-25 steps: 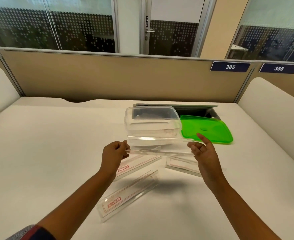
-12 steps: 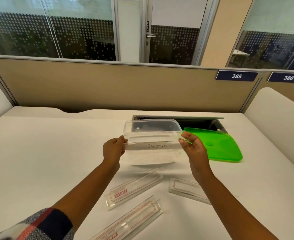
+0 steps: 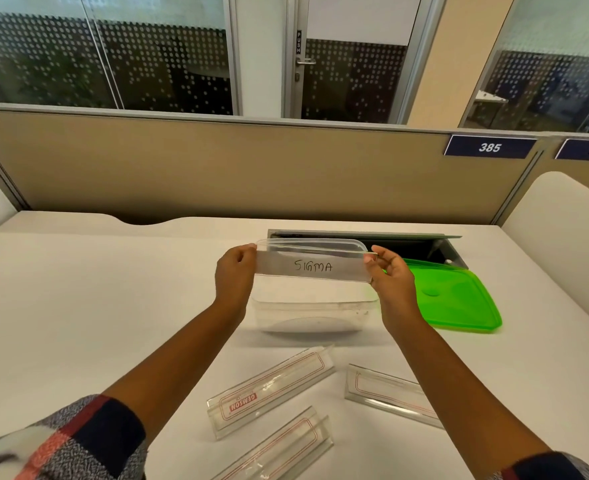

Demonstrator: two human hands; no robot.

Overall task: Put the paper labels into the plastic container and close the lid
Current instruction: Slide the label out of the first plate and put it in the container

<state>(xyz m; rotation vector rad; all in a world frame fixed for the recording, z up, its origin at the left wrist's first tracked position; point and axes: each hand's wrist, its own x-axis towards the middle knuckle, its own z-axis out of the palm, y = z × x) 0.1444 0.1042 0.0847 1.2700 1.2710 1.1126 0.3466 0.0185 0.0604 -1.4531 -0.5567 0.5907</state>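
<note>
A long label [image 3: 312, 266] with "SIGMA" handwritten on it hangs level over the front rim of the clear plastic container [image 3: 315, 311]. My left hand [image 3: 234, 277] pinches its left end and my right hand [image 3: 388, 277] pinches its right end. The container stands open on the white desk. Its green lid [image 3: 454, 299] lies flat just to the right, touching the container's side. Three clear label holders lie nearer to me: one with red "GEMSON" print [image 3: 272, 389], one at the bottom edge [image 3: 282, 448], one to the right [image 3: 388, 393], partly under my right forearm.
A dark open cable tray [image 3: 421, 245] is set into the desk behind the container and lid. A beige partition [image 3: 216, 171] runs along the desk's far edge, with plates 385 and 386. White side panels stand at left and right.
Both hands have lifted the label off the desk and carried it away from me, up to the container's front rim. It now faces me with its writing showing.
</note>
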